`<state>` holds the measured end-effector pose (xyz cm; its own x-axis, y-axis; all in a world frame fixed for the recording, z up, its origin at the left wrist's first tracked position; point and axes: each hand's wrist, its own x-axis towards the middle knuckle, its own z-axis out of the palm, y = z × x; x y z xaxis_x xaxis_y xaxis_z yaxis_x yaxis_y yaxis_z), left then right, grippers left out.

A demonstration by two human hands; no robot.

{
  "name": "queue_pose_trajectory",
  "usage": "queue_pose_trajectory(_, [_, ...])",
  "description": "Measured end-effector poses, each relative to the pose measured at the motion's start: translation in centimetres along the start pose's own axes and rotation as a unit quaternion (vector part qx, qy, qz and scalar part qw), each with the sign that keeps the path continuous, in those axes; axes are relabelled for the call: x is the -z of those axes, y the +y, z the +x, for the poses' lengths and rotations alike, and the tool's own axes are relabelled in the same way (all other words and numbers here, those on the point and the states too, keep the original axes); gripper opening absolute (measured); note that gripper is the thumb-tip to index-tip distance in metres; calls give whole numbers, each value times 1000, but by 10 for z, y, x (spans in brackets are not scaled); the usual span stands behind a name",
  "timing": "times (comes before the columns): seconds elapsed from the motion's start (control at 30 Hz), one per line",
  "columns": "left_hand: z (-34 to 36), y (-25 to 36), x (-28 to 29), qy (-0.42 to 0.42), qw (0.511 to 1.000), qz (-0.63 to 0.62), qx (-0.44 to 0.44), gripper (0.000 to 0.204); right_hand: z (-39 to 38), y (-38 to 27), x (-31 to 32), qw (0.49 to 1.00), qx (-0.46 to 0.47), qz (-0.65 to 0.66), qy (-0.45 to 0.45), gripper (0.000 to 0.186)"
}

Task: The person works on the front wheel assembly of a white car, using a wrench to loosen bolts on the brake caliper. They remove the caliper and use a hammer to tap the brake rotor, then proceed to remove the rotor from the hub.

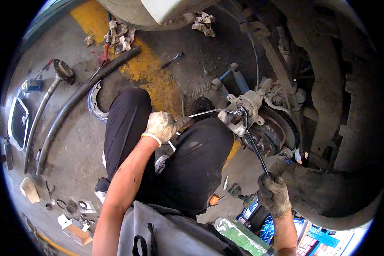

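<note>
Grey concrete floor (81, 158) is spreading out around you, crossed by a worn yellow stripe (155, 83), while a long flanged shaft (45, 106) and a dark curved bar (68, 111) are lying off to your left. On your right, a dark wheel well (324, 192) is arching past a rusty brake disc (272, 130). Your gloved hands are working well apart, each closing round its own tool: your left hand (160, 127) is gripping the left wrench (208, 112), and your right hand (275, 195) is clasping the lower end of the right wrench (255, 147). Both heads are sitting close together at the grey metal casting (249, 102) beside the disc; whether they are touching each other, you cannot tell. That casting is lying to the right of your left hand and ahead of your right hand, with neither hand standing plainly nearer. The left wrench's long axis is running mostly sideways, bending near its head, while the right wrench's is slanting back toward your right side, so the shafts are forming a broad angle facing you.
</note>
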<state>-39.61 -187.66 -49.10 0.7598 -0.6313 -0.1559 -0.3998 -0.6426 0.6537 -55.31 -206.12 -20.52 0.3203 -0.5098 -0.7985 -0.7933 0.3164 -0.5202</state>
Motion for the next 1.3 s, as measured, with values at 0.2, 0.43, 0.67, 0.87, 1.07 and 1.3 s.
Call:
queue_pose_trajectory(0.2, [2, -3, -6, 4, 1000, -5, -28, 55, -3, 1, -9, 999, 6, -8, 36, 16])
queue_pose_trajectory(0.43, [2, -8, -18, 19, 998, 17, -52, 50, -5, 5, -16, 999, 0, 11, 35, 16])
queue_pose_trajectory(0.67, [2, -1, -5, -2, 999, -19, -44, 48, -8, 5, -27, 998, 6, 9, 70, 14])
queue_pose_trajectory(0.87, [2, 2, -7, -21, 997, -77, 11, 49, -11, 7, -32, 998, 12, -1, 62, 15])
queue_pose_trajectory(1.07, [6, 6, 4, -41, 990, -131, 43, 54, -13, 4, -41, 998, 5, 0, 68, 18])
queue_pose_trajectory(1.3, [2, 1, -24, 27, 995, -89, 24, 52, -11, 8, -44, 996, 15, -6, 92, 21])
